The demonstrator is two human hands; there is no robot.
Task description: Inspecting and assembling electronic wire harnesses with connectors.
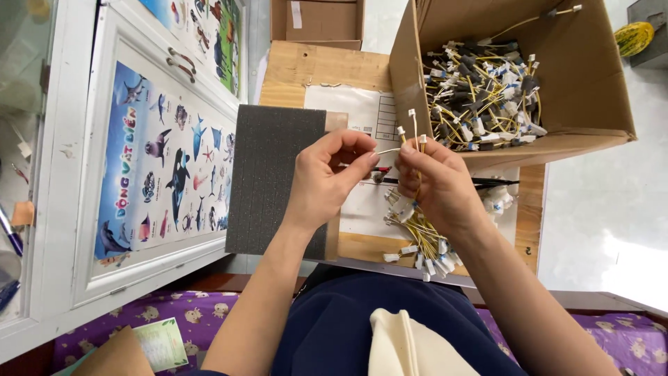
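Head view: a thin wire (pixel 387 150) is pinched by the left hand (pixel 325 177); a wire bundle (pixel 421 230), partly hidden, is gripped by the right hand (pixel 438 184).

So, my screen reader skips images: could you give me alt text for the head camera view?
Two bare hands work over a wooden board: the right hand grips a bundle of yellow wires with white connectors, and the left hand pinches one thin wire. An open cardboard box of similar wires sits beyond, a dark foam pad to the left.
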